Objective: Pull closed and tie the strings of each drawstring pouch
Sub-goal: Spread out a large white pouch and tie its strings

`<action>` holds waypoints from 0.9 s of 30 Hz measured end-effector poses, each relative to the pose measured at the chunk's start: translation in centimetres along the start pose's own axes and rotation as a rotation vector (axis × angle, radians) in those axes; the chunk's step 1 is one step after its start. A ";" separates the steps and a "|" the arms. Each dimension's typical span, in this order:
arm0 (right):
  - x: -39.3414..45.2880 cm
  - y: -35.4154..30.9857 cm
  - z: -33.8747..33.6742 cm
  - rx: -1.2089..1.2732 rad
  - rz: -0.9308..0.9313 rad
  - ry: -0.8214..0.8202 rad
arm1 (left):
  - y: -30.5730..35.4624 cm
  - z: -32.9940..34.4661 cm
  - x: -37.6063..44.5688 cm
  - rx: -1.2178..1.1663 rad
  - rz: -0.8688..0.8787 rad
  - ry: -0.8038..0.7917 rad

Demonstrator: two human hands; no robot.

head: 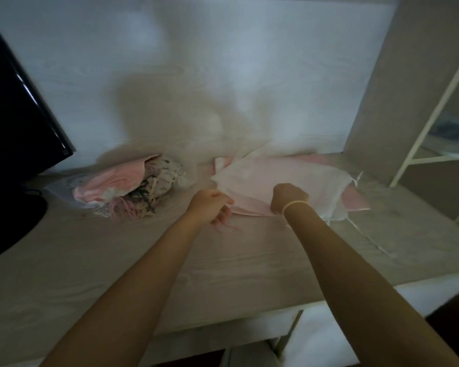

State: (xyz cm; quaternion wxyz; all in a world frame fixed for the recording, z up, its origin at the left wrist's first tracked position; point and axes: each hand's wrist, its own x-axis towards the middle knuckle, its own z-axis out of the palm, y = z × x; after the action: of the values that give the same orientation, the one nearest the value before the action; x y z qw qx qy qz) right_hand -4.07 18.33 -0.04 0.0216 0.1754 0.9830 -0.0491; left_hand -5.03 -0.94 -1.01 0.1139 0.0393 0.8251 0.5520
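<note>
A pale pink drawstring pouch (252, 192) lies flat on the table's middle, under a sheer white pouch (316, 181) that spreads to the right. My left hand (212, 207) grips the pink pouch's left edge, and pink strings (227, 227) trail below its fingers. My right hand (288, 198) is curled on the pouch's near edge, a band around the wrist. Whether it holds fabric or string is blurred. A white string (366, 235) runs from the sheer pouch toward the table's right side.
A heap of pink and patterned pouches (127, 189) with tangled strings lies at the left. A black monitor (13, 123) stands at the far left on its base. The wall is close behind. A white shelf frame (435, 112) rises at the right. The table's front edge (223, 321) is near.
</note>
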 end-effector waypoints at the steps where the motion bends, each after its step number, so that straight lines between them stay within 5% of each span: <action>1: -0.2 0.1 0.2 0.034 -0.011 0.010 | -0.2 0.4 -0.2 -0.094 -0.054 -0.007; 5: -0.1 -0.1 -0.2 0.372 -0.140 0.082 | 0.3 2.5 -0.4 -0.467 -0.197 -0.125; 9: -1.5 -2.0 -0.8 1.040 -0.329 -0.136 | 0.0 3.2 -0.4 -0.656 -0.246 -0.209; 13: -1.7 -2.4 -0.7 0.921 -0.407 -0.070 | -0.6 1.7 -1.0 -0.605 -0.255 -0.124; 16: -1.9 -1.5 -0.6 0.679 -0.398 -0.047 | -1.0 1.0 -1.3 -0.440 -0.296 -0.206; 19: -2.7 -0.2 -0.7 0.452 -0.451 -0.151 | -1.1 1.8 -1.7 -0.304 -0.313 -0.270; 23: -3.6 1.2 -0.5 0.425 -0.464 -0.304 | -1.2 3.0 -1.4 -0.322 -0.253 -0.114; 27: -3.5 1.4 0.3 0.303 -0.457 -0.033 | -1.4 2.5 -0.5 -0.318 -0.200 -0.056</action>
State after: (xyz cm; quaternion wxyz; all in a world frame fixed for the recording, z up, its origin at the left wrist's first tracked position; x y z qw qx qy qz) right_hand -0.25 18.43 -0.27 -0.0003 -0.0506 0.9780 -0.2023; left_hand -3.93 0.65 -3.14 0.1960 -0.0460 0.7238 0.6599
